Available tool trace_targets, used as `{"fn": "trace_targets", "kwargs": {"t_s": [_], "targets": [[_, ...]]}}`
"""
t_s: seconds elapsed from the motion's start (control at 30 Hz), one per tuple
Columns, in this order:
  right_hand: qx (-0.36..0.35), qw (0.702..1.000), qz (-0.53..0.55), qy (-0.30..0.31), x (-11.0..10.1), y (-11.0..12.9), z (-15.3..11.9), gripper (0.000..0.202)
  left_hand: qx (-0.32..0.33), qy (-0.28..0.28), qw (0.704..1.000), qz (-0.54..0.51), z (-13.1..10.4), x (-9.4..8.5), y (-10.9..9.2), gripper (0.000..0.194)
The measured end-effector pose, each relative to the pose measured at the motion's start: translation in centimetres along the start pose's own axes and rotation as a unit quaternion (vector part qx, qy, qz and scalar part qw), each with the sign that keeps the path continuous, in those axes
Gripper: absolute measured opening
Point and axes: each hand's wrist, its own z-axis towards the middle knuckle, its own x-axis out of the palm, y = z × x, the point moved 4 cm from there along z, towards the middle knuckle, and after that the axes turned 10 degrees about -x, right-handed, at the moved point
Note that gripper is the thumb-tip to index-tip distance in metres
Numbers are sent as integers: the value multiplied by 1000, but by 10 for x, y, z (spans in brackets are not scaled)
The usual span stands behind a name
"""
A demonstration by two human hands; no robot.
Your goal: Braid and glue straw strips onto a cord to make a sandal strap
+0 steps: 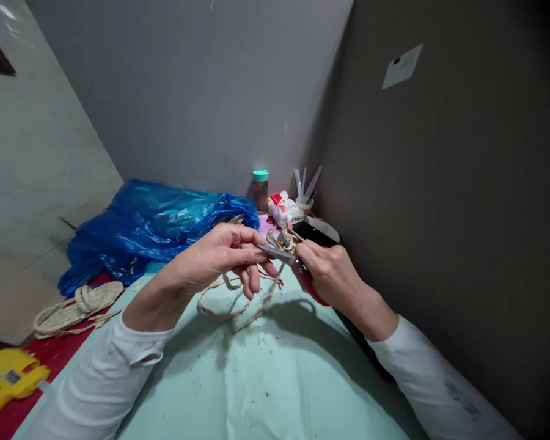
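1. Head camera: the right hand point(330, 269) is clenched around the red handles of the scissors point(279, 252), whose blades point toward the other hand and stand slightly apart.
2. The left hand point(231, 253) has its thumb and forefinger brought together at the blade tips, with the other fingers loosely curled below. What lies between the fingertips is too small to tell, so I cannot tell whether they grasp anything.
3. The braided rope point(220, 315) loops beneath the hands, over the pale green sheet point(275, 379), with small crumbs point(262, 338) scattered nearby.
4. Behind the hands, a blue plastic bag point(151, 220) lies crumpled against the wall point(201, 91). To its right stand a jar point(260, 190) with a green lid, a red and white packet point(284, 208) and a small cup point(305, 205) holding pale sticks.
5. A dark flat object point(316, 234) lies just beyond the right hand.
6. At the far left, a coil of braided rope point(85, 305) rests mostly on a red cloth point(59, 354), and a yellow glue gun point(11, 379) lies nearer the camera.
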Motion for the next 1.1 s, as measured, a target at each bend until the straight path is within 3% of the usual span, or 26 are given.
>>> {"fn": "trace_targets", "kwargs": {"t_s": [0.1,0.2,0.27,0.33,0.4,0.5,0.57,0.77,0.97,1.03,1.1], "targets": [[17,999,25,-28,-6,-2,1,20,-2,-10,1000,9,-1,-2,0,14],[116,978,145,-92,-15,-12,3,18,11,-20,999,25,-3,-4,-3,16],[192,929,305,-86,-15,-17,4,18,22,-27,999,34,-5,-7,-6,19],[242,859,447,-53,-12,-17,5,22,27,-38,998,47,-8,-11,-8,21],[273,810,516,-57,-11,-17,5,26,31,-52,996,64,-11,-15,-10,21],[304,772,549,-105,-13,-20,3,35,48,-54,993,88,-15,-18,-14,18],[306,757,568,-106,-13,-20,3,35,66,-49,993,88,-16,-17,-17,14],[313,764,557,-86,-20,-16,3,23,80,-119,981,129,-18,-14,-22,6],[290,773,561,-55,-22,-13,6,22,157,-236,917,279,-23,-16,-31,7],[270,783,559,-41,-22,-12,8,22,159,-218,924,271,-24,-17,-32,7],[247,801,545,-28,-24,-11,10,22,147,-162,952,213,-24,-17,-30,6]]}}
